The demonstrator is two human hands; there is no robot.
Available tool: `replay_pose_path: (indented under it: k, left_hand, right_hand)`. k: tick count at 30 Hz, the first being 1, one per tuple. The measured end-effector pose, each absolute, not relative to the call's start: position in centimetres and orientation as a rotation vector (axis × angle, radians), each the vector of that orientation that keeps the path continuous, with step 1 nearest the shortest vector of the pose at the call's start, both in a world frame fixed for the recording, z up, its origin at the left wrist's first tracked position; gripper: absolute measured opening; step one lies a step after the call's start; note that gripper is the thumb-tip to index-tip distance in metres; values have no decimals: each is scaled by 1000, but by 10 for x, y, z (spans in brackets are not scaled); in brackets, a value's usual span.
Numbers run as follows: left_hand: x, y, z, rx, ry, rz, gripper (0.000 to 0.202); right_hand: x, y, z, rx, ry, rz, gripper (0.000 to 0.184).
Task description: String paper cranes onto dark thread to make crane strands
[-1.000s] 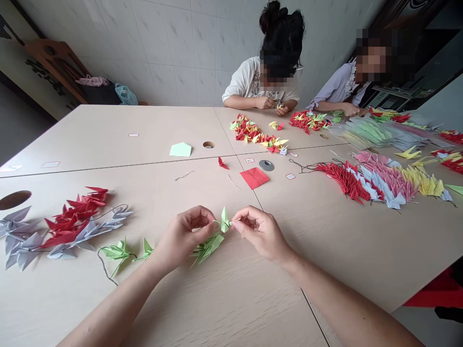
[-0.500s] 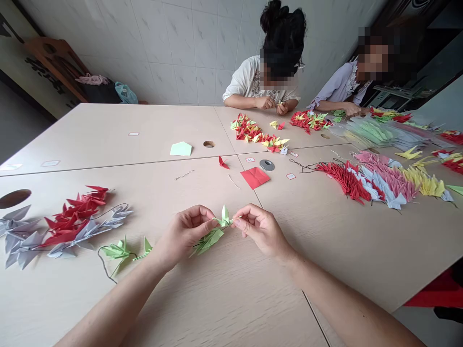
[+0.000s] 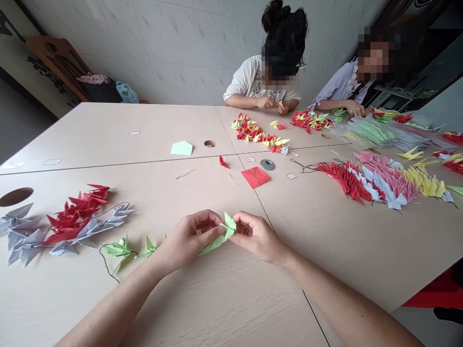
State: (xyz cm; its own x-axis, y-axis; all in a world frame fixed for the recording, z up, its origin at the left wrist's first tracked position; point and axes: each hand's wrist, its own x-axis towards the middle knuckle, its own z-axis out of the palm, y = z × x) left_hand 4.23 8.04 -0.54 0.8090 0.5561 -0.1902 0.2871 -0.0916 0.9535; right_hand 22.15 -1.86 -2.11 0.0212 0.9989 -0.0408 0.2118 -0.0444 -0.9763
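Note:
My left hand [image 3: 188, 238] and my right hand [image 3: 257, 235] meet low over the table, near its front middle. Both pinch a light green paper crane [image 3: 228, 224] at the end of a strung bunch of green cranes [image 3: 212, 244]. The bunch lies under my left fingers. A dark thread [image 3: 103, 262] runs left from it to more green cranes [image 3: 119, 249] lying on the table.
Strung red and grey cranes [image 3: 68, 224] lie at the left. A red folded sheet [image 3: 255, 177], a metal ring [image 3: 267, 165] and a green sheet [image 3: 181, 148] sit mid-table. Long crane strings [image 3: 376, 180] fill the right. Two people fold paper at the far side beside loose crane piles [image 3: 258, 135].
Both hands have come closer together and dropped a little towards the table. The green crane between them has tipped over from upright.

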Motion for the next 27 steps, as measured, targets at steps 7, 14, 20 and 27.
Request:
replay_pose_path:
  k: [7, 14, 20, 27]
  left_hand:
    - [38, 79, 6, 2067, 797, 87, 31]
    - [38, 81, 3, 2077, 834, 32, 21]
    - [37, 80, 3, 2106, 797, 64, 16]
    - [37, 81, 5, 2055, 815, 44, 21]
  right_hand:
    - [227, -15, -26, -1364, -1142, 1219, 23]
    - [227, -15, -27, -1398, -1222, 1194, 19]
    - [229, -15, -27, -1436, -1272, 1129, 27]
    - [232, -13, -31, -1507, -1229, 1043, 25]
